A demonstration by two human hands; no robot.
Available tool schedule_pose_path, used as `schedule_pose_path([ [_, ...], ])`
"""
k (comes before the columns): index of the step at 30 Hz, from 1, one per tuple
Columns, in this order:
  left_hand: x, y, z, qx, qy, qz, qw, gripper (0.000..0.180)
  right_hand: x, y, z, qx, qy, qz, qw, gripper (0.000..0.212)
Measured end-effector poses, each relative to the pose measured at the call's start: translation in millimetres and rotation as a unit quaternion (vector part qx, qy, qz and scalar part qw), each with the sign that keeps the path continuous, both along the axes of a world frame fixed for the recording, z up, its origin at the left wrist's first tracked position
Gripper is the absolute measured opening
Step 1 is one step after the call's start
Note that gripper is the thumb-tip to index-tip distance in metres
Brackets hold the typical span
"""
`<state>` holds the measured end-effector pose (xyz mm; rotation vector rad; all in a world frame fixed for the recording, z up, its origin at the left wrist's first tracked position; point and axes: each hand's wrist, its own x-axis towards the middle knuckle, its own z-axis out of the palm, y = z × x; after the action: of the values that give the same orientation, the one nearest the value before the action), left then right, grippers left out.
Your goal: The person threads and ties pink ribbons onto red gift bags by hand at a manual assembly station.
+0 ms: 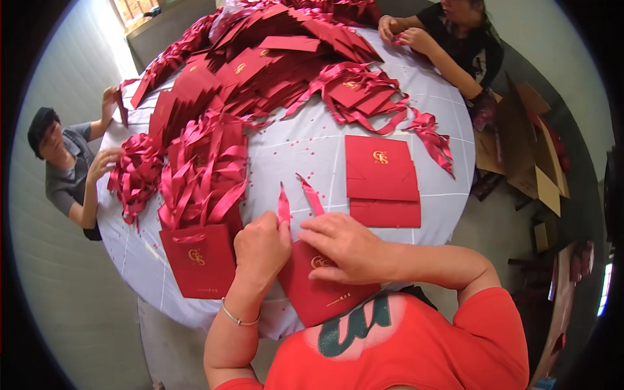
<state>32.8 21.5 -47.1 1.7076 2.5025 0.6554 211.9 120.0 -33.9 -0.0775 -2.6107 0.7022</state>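
A red gift bag [325, 299] with gold printing lies tilted at the near edge of the table, against my red shirt. My left hand [263, 250] is closed at its upper left corner, pinching a pink ribbon [283, 201] whose end points away from me. Over the bag's upper part lies my right hand [348, 250], fingers stretched and apart, beside a second ribbon end [311, 195]. What lies beneath its palm is hidden. To the left, another red bag [198, 263] with a ribbon handle overhangs the table edge, below a heap of ribboned bags [205, 162].
Flat red bags [382, 172] are stacked to the right. Ribbons and bags [260, 71] pile up along the far side of the white-covered table [442, 208]. One co-worker [71, 156] sits left, another [455, 45] far right. Open cardboard boxes [520, 140] stand beyond the right edge.
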Motion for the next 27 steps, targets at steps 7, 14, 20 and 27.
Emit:
schedule_pose_path([
  [7,7,-3,16,0.108,0.001,0.004,0.994,0.022,21,129,12,0.027,0.023,-0.240,0.970,0.024],
  [14,9,0,15,0.169,-0.024,-0.059,0.984,0.019,1,211,-14,0.214,-0.130,-0.388,0.887,0.022],
  [20,10,-10,12,0.182,-0.300,-0.106,0.930,0.016,-7,130,16,0.127,0.004,-0.225,0.966,0.011],
  [27,17,-4,27,-0.046,-0.747,-0.080,0.658,0.022,8,18,28,0.092,0.024,-0.007,0.995,0.015],
])
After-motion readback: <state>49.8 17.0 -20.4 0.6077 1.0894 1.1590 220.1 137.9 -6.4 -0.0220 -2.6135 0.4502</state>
